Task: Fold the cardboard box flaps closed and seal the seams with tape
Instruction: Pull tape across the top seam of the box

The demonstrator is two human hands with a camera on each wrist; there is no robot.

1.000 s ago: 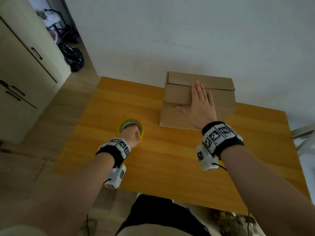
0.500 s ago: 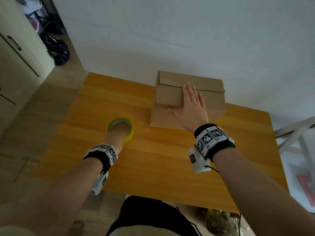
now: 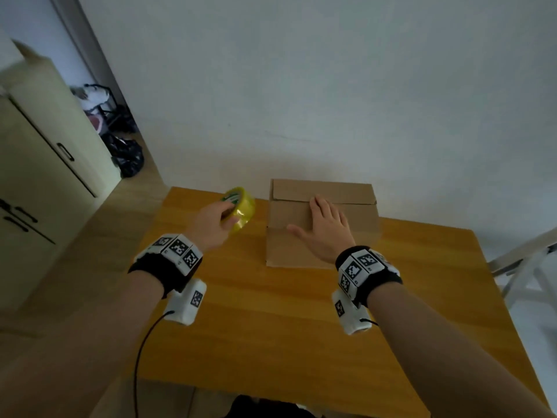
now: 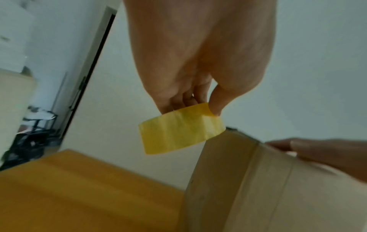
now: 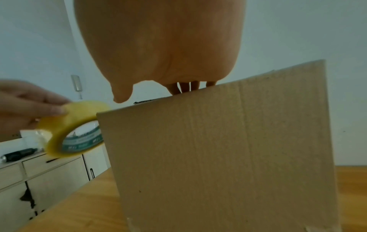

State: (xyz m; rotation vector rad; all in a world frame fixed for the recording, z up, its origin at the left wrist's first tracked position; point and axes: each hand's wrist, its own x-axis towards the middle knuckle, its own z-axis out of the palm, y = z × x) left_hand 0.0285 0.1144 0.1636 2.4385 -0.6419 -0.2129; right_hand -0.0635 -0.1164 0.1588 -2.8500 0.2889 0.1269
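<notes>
Lifted since half a second ago: tape roll (image 3: 239, 209), then flat on the worktop (image 3: 271, 312) under the left hand (image 3: 215, 226), now clear of it and carried up beside the box's left wall

Fingers, left: curled round the roll, thumb (image 4: 216, 100) pinching the outer band, the others tucked through the core; the roll hangs tilted below the palm. No loose tape end shows in any view; whether one has been started cannot be told

Fingers, right: straight and together, laid flat on the box top; right hand (image 3: 324, 229) presses the near flap down, thumb spread out to the left. It grips nothing and has kept this place from the earlier frames

Box (image 3: 322, 227): plain brown cardboard, standing at the far edge of the worktop close to the wall, flaps folded down. The seam (image 3: 289, 200) between near and far flaps runs left to right just beyond the fingertips; the far flap sits slightly raised at its edges. No tape on it

Surroundings: pale cabinet (image 3: 39, 164) to the left, dark bags on the floor by a doorway, a white frame at the far right

Task standing, as judged: folding looks done and held; sealing not begun. With the roll brought up to the box, the next need is to free a tape end and fix it at the left end of the seam while the right hand keeps the flaps from springing
</notes>
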